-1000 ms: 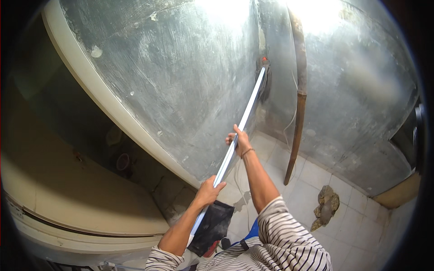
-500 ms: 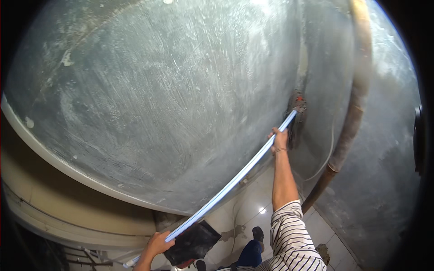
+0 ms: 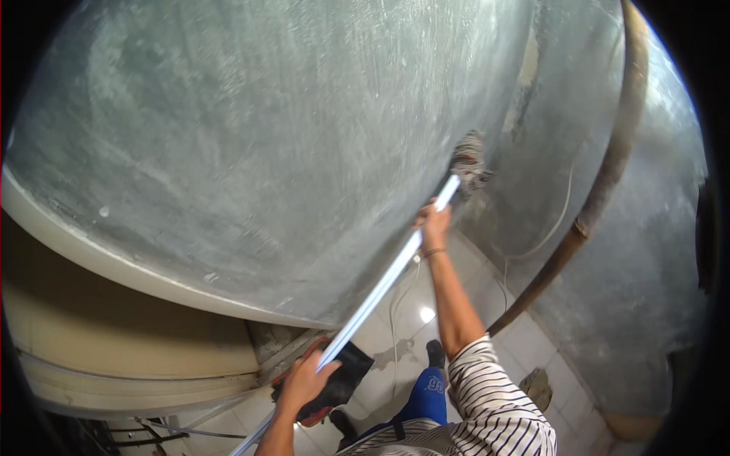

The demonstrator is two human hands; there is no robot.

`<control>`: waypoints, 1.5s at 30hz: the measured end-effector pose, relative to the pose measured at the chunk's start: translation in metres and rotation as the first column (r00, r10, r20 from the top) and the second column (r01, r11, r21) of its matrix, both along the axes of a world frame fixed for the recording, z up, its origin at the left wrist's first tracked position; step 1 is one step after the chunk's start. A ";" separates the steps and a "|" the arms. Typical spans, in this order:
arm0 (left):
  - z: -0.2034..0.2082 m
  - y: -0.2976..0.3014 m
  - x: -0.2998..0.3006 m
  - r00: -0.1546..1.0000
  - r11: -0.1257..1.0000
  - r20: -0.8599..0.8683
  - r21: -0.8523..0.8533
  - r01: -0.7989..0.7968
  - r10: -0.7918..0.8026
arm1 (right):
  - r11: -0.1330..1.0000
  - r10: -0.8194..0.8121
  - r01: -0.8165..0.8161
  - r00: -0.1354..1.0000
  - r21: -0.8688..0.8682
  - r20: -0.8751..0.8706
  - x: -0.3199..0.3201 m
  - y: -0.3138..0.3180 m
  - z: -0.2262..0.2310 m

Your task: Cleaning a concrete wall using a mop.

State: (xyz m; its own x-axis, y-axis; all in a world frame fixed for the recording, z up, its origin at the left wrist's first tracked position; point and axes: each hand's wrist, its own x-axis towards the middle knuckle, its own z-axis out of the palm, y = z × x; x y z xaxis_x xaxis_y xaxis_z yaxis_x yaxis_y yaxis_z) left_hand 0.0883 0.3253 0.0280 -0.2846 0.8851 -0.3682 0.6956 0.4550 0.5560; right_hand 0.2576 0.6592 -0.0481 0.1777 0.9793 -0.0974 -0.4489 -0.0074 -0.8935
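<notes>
A mop with a long white and pale blue handle runs slantwise from lower left to upper right. Its grey-brown string head lies against the grey wall, close to the corner. My right hand is wrapped round the handle a little below the mop head. Lower down, my left hand grips the same handle, whose end passes out of view beside my left forearm.
A brown bamboo pole leans in the corner at right. A thin pale cable hangs beside it. Below lie a black and red item and a stone-like lump on the white tiled floor. A cream ledge is at left.
The mop head has moved left, out of the corner onto the wall. Both hands shifted with the handle, the left one up and to the right. The view has also shifted.
</notes>
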 end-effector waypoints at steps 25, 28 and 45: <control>-0.051 0.167 0.068 0.941 0.971 0.243 0.104 0.215 -0.234 | 0.930 -0.085 0.236 0.884 -0.282 0.460 0.104 0.112 -0.015; -0.102 0.197 0.109 0.950 0.942 0.076 0.180 0.284 -0.301 | 0.932 -0.087 0.169 0.963 -0.321 0.256 0.100 0.087 -0.059; -0.138 -0.290 -0.118 0.974 0.986 -0.158 -0.007 -0.164 0.161 | 0.837 0.548 -0.518 0.804 -0.178 0.233 -0.174 -0.413 -0.063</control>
